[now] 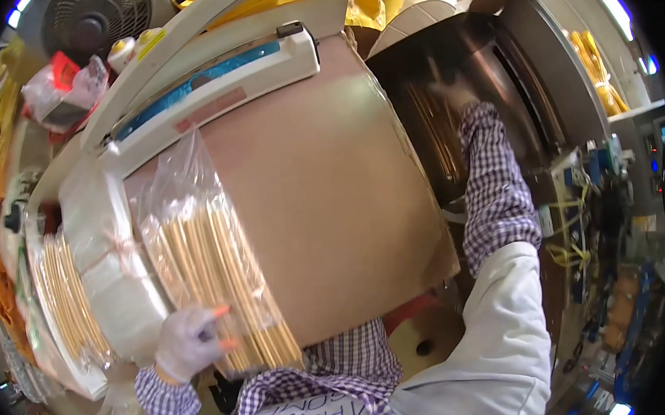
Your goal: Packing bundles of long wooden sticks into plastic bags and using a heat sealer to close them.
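A clear plastic bag of long thin tan sticks (213,270) lies slantwise on the left part of a brown board (322,170). My left hand (184,343), in a pale glove with orange fingertip covers, has its fingers bent over the bag's lower left edge and grips it there. At the upper right my right hand (454,95) reaches into a dark, shiny metal tray (483,50). It is smeared by motion, so its fingers do not show clearly. Several loose sticks (431,131) lie in the tray beside it.
A white bag sealer (221,99) with a raised arm stands along the board's far edge. Left of the board are a stack of clear plastic bags (108,246) and another bundle of sticks (69,295). A fan (92,24) is at the far left; wired machinery (587,213) stands right.
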`<state>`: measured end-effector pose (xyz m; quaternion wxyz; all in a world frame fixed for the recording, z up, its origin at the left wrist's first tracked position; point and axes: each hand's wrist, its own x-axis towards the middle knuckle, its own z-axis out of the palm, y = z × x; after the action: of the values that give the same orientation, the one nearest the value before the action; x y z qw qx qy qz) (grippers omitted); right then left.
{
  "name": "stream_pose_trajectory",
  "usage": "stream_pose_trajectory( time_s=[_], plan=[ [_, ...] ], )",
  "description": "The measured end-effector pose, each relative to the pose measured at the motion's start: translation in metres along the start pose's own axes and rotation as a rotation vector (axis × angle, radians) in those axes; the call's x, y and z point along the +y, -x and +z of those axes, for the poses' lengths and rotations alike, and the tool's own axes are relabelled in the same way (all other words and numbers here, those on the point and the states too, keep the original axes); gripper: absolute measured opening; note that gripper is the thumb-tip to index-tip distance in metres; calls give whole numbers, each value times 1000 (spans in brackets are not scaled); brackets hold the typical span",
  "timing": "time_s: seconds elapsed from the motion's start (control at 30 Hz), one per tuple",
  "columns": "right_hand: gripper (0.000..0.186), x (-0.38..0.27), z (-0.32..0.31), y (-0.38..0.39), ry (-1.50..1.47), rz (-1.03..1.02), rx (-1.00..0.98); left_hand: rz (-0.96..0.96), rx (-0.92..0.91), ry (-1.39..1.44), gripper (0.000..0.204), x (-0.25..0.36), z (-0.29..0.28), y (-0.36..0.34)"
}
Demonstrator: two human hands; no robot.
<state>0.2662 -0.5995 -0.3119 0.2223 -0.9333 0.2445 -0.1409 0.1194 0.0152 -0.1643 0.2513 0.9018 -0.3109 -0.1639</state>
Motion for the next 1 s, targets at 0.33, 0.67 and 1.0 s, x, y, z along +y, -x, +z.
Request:
stream_pose_trajectory(
  time_s=[0.33, 0.67, 1.0],
  plan=[
    [88, -9, 42, 42, 115, 199, -274, 45, -12, 273, 47, 29, 20, -165],
    [57, -113, -51, 113, -266, -57, -699, -281, -343, 1498, 82, 120, 106, -265],
    [63, -242, -39, 291, -538, 24, -293, -437, 36, 1543, 39, 84, 89, -179]
  ],
)
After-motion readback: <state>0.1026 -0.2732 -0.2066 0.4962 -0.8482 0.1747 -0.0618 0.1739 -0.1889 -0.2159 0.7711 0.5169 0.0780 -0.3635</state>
